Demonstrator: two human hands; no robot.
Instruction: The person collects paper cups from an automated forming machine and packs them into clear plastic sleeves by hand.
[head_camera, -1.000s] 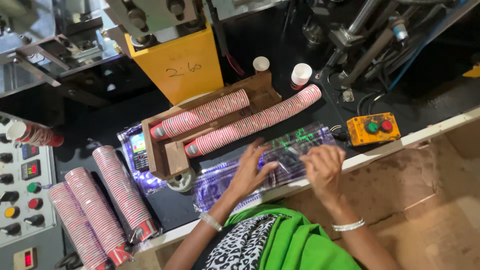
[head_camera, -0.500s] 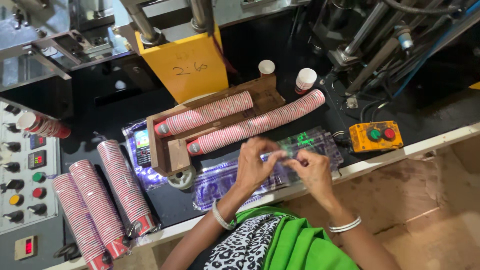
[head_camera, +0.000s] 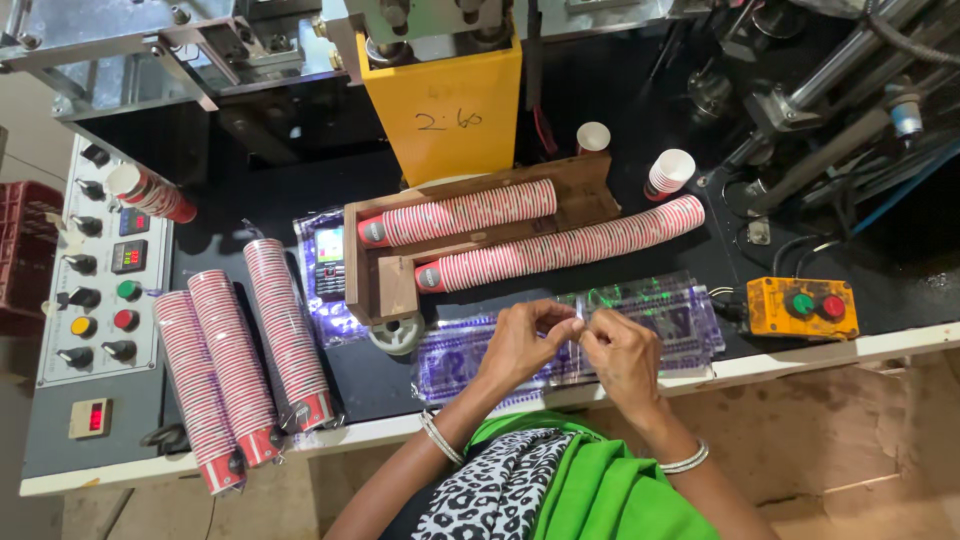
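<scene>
Head view: both hands are now working the clear printed plastic bag (head_camera: 640, 320) at the bench edge. A second ago they were lying spread and apart on the stack; now left hand (head_camera: 520, 345) and right hand (head_camera: 620, 355) are meeting, fingertips pressed together and pinching the top film's edge, likely peeling one bag loose. Just beyond the pinch, the long sleeve of red-striped paper cups (head_camera: 560, 250) is lying in the wooden tray (head_camera: 385, 285), unmoved. Right of the grip, the orange button box (head_camera: 800, 306).

Green drape, spotted top, seemingly silver bangles (head_camera: 686, 461).
</scene>
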